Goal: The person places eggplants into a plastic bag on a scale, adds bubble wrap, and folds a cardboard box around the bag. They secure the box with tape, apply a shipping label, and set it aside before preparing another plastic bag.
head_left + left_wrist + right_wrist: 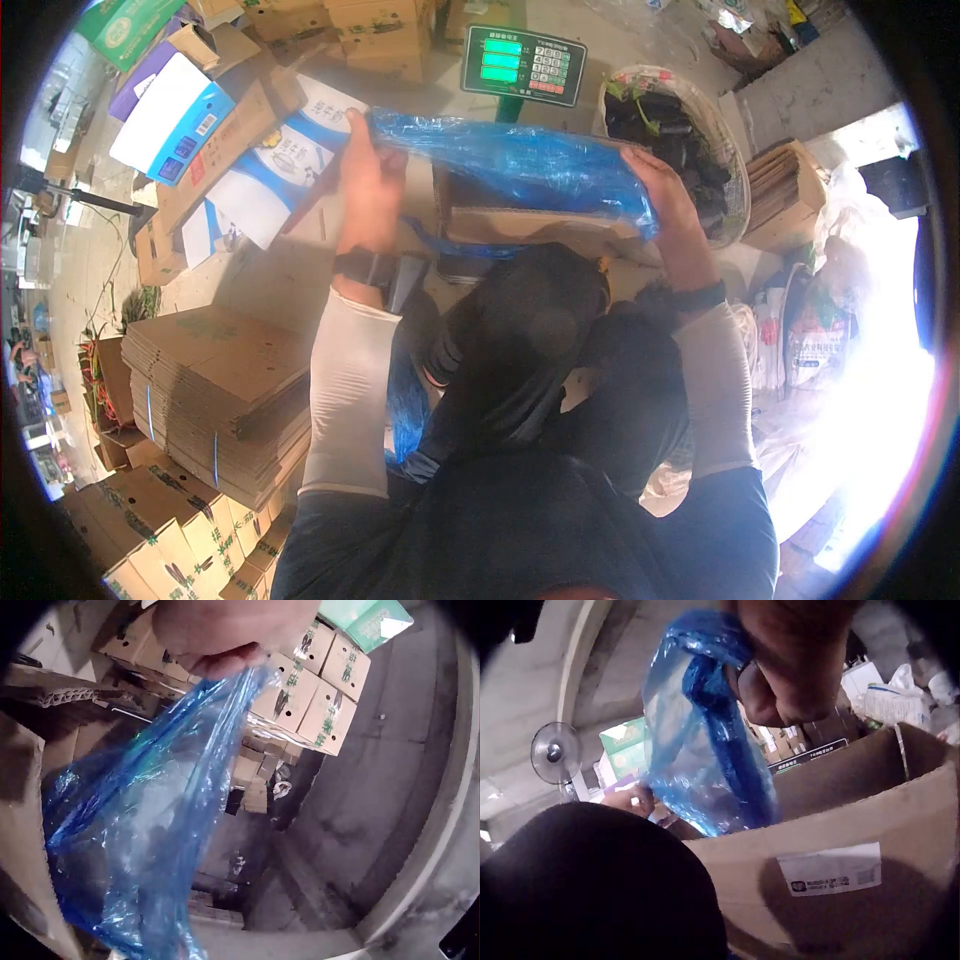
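A blue translucent plastic bag (520, 155) is stretched between both hands above an open cardboard box (540, 226). My left hand (372, 190) pinches its left end; in the left wrist view the fingers (225, 664) hold the gathered film (172, 787), which hangs down in folds. My right hand (665, 195) grips the bag's right end, and the right wrist view shows the curled hand (791, 667) on the bunched blue film (727, 742). Beneath it is the box's side with a white label (832, 870).
A scale display (525, 65) stands behind the box. At the right is a round basket (742, 160) with dark produce. Flattened cardboard (215, 350) is stacked at the lower left, with printed cartons (170, 520) below. White and blue boxes (180, 110) lie at the upper left.
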A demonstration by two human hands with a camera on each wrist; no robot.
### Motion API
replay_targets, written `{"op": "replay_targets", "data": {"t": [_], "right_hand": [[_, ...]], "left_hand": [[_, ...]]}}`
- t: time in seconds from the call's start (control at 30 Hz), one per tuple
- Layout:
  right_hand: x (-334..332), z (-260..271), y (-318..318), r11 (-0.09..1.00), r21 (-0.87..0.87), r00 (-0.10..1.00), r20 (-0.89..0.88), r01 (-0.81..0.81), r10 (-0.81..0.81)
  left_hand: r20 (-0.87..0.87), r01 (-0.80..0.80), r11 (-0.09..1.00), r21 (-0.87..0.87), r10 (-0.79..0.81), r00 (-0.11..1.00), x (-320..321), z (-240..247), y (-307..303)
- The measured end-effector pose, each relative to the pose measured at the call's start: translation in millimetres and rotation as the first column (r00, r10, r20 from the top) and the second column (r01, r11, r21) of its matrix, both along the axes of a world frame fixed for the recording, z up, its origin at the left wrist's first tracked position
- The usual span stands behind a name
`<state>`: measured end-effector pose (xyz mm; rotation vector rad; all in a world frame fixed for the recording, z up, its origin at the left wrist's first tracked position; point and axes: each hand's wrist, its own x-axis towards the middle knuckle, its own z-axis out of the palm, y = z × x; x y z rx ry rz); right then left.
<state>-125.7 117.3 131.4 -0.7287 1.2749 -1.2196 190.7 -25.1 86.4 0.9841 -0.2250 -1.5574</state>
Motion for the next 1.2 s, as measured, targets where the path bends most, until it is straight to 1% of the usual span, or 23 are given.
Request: {"op": "replay_targets", "data": {"t": [0.07,0.1,0.13,0.2,0.27,0.33,0.43,0.47,0.5,0.53,0.6,0.73,0.8,0.83,0.87,0.9,0.93,1.0,1.07,1.1,1.13,1.17,1.2], "right_hand": [[7,7,6,0.998,0.068,0.997,-0.078,-0.009,0.014],[14,15,9,0.997,0.063,0.978,-0.204,-0.043,0.055],[13,15,12,0.997,0.061,0.977,-0.205,-0.049,0.06],[8,14,17,0.961,0.056,0.902,-0.336,-0.27,0.272],[7,15,19,0.939,0.017,0.893,-0.305,-0.344,0.332],[1,14,16,0.924,0.194,0.82,-0.427,-0.329,0.381],[2,8,12,0.975,0.164,0.932,-0.305,-0.15,0.195],[2,6,12,0.989,0.134,0.966,-0.239,-0.067,0.097],[12,11,12,0.995,0.102,0.959,-0.282,-0.009,0.037],[9,5,13,0.995,0.101,0.957,-0.287,-0.008,0.037],[1,-9,14,0.996,0.084,0.891,-0.454,0.02,0.02],[8,-2,24,1.0,-0.031,0.885,-0.465,-0.001,-0.014],[14,7,24,0.976,-0.152,0.971,-0.158,0.157,-0.181],[13,17,35,0.975,-0.143,0.967,-0.162,0.172,-0.194],[11,28,36,0.981,-0.047,0.684,-0.71,0.188,-0.166],[7,33,34,0.966,0.029,0.156,-0.988,0.257,-0.011],[-4,28,32,0.963,0.027,0.156,-0.988,0.266,-0.016],[-31,13,31,0.979,-0.183,0.218,-0.956,0.089,-0.198],[-51,-3,29,0.969,-0.172,0.274,-0.937,0.176,-0.217],[-81,-34,27,0.947,-0.247,0.793,-0.524,0.208,-0.311],[-107,-50,21,0.912,-0.301,0.96,0.122,0.278,-0.252],[-115,-49,30,0.969,-0.245,0.694,-0.695,0.019,-0.189],[-121,-53,32,0.97,-0.242,0.694,-0.693,0.028,-0.193]], "left_hand": [[-0.239,0.061,0.988,-0.143,-0.095,0.966,9,-13,-6],[-0.24,0.057,0.988,-0.145,-0.09,0.967,13,-17,-7],[-0.268,0.124,0.971,-0.206,-0.178,0.947,17,-21,-8],[-0.292,0.179,0.945,-0.273,-0.258,0.921,21,-21,-6],[-0.251,0.238,0.921,-0.308,-0.32,0.913,23,-23,-3],[-0.268,0.201,0.937,-0.285,-0.279,0.922,23,-24,-2],[-0.299,0.133,0.922,-0.365,-0.251,0.921,26,-32,-7],[-0.034,0.184,0.882,-0.434,-0.22,0.975,29,-57,-22],[0.231,0.254,0.839,-0.482,-0.158,0.96,30,-60,-26],[0.226,0.251,0.839,-0.483,-0.158,0.961,28,-63,-28],[-0.119,0.069,0.925,-0.374,-0.121,0.985,19,-42,-23],[-0.331,-0.012,0.986,-0.168,-0.045,0.942,15,-31,-36],[0.151,-0.09,0.973,-0.213,0.124,0.981,8,-26,-35],[0.15,-0.075,0.976,-0.204,0.107,0.983,6,-24,-25],[0.216,0.009,0.975,-0.224,0.041,0.976,10,-17,-19],[0.283,0.093,0.967,-0.238,-0.023,0.959,15,-13,-18],[0.342,0.192,0.902,-0.386,-0.053,0.938,32,-50,-47],[0.052,0.09,0.931,-0.354,-0.076,0.996,65,-141,-107],[0.097,0.123,0.931,-0.345,-0.094,0.991,60,-103,-86],[0.142,0.148,0.933,-0.329,-0.106,0.984,59,-89,-73],[0.142,0.157,0.927,-0.341,-0.114,0.983,59,-88,-80],[0.3,0.255,0.903,-0.345,-0.151,0.942,67,-89,-80],[0.451,0.351,0.874,-0.336,-0.178,0.874,72,-91,-78]]}}
